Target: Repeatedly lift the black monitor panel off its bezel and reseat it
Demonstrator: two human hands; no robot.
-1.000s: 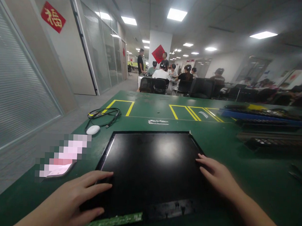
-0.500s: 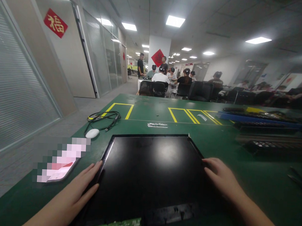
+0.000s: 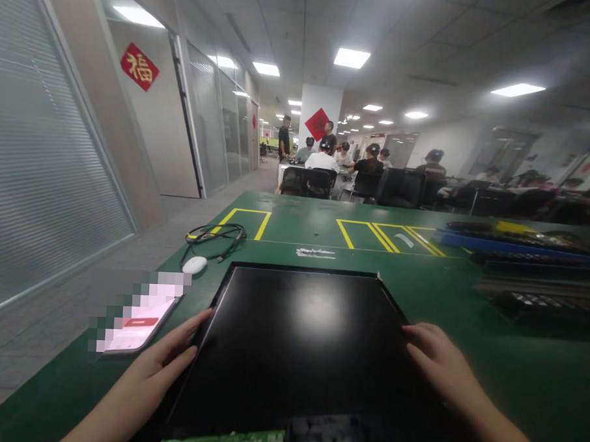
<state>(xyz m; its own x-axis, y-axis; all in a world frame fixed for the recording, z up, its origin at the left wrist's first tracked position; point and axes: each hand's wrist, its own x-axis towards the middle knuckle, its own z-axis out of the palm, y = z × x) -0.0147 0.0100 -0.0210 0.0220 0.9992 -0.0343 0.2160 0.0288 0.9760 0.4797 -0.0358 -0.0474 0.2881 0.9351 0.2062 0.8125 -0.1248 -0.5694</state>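
Observation:
A flat black display panel (image 3: 299,338) lies on the green table mat (image 3: 458,293), with a green circuit strip (image 3: 227,441) along its near edge. My left hand (image 3: 159,365) rests at the panel's left edge, fingers against the side. On the panel's right edge sits my right hand (image 3: 438,364), its fingers curled over the rim. Whether either hand lifts the panel I cannot tell.
A phone with a lit screen (image 3: 139,322) lies left of the panel. Behind it sit a white mouse (image 3: 194,264) and a coiled black cable (image 3: 216,234). Dark trays and a blue tray (image 3: 519,247) stand at the right. Several people sit at far tables.
My left hand slid off the panel's top surface to its left edge. My right hand shifted slightly outward along the right edge. The camera view turned a little.

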